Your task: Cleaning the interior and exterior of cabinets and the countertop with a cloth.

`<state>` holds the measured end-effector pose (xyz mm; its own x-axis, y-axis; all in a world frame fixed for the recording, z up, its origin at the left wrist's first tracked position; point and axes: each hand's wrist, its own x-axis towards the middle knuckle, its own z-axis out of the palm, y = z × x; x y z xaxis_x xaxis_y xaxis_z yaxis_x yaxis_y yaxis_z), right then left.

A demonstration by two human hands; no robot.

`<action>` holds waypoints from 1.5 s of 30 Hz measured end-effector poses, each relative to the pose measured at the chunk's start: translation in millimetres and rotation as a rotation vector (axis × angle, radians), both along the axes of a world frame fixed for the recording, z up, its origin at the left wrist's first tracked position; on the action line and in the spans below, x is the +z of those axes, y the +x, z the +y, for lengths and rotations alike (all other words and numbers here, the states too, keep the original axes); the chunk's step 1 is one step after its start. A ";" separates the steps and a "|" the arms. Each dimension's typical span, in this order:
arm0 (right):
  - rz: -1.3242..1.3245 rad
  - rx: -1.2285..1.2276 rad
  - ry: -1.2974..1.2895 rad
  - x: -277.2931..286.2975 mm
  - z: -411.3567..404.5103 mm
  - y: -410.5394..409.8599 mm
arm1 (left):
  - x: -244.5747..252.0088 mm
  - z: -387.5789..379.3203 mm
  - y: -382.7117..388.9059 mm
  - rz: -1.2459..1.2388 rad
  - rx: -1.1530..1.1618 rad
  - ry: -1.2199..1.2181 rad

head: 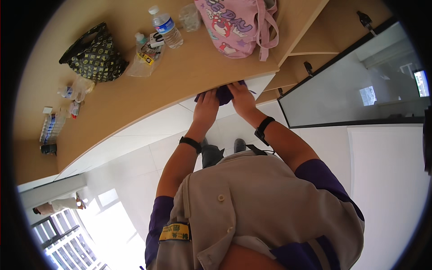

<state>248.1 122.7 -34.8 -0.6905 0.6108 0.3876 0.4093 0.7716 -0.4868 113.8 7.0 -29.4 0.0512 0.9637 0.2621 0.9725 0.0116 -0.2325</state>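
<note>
Both hands are on a dark purple cloth [223,95] at a white cabinet front [263,83], just under the front edge of a wooden counter [175,84]. My left hand [206,107] has its fingers over the cloth's left end. On the right end, the fingers of my right hand [243,98] press down, and a corner of the fabric sticks out beyond them. The fingertips are partly lost against the dark folds.
On the counter stand a black patterned bag [98,55], a plastic bag of small items [145,59], a water bottle [167,28] and a pink tote bag [233,28]. A dark-framed glass door [344,81] hangs open at right. Far left, another person [60,205] is visible.
</note>
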 end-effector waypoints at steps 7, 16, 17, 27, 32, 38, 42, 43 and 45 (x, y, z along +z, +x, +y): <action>-0.067 0.344 -0.063 -16.6 -50.2 -66.5 | -20.9 -71.4 -33.8 -0.281 0.324 -0.006; -0.053 0.283 0.107 -11.6 -10.6 -26.9 | -32.1 -33.0 -9.0 -0.297 0.253 0.102; -0.007 0.248 0.165 -17.6 4.3 -13.4 | -30.8 -18.4 -0.1 -0.289 0.205 0.035; -0.326 -0.156 -0.043 2.3 70.7 83.1 | -23.9 73.3 56.7 -0.245 -0.125 0.165; -0.307 -0.063 -0.077 -1.7 39.8 45.7 | -18.0 39.1 36.3 -0.225 -0.081 0.152; -0.219 0.177 -0.149 -2.8 -15.7 -20.3 | -13.9 -35.6 -13.6 -0.204 0.122 0.111; -0.247 0.298 -0.180 -2.7 -50.1 -62.2 | -12.5 -83.7 -39.5 -0.188 0.262 0.132; -0.266 0.323 -0.195 -2.3 -58.7 -72.2 | -14.2 -94.6 -46.6 -0.188 0.283 0.133; -0.264 0.385 -0.155 -3.5 -76.6 -94.1 | -20.3 -117.8 -66.6 -0.174 0.392 0.146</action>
<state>154.1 46.1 -38.3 -0.9399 0.3284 0.0936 0.2334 0.8179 -0.5259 47.2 -110.7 -49.8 -0.3669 0.8537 0.3696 0.9127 0.4071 -0.0342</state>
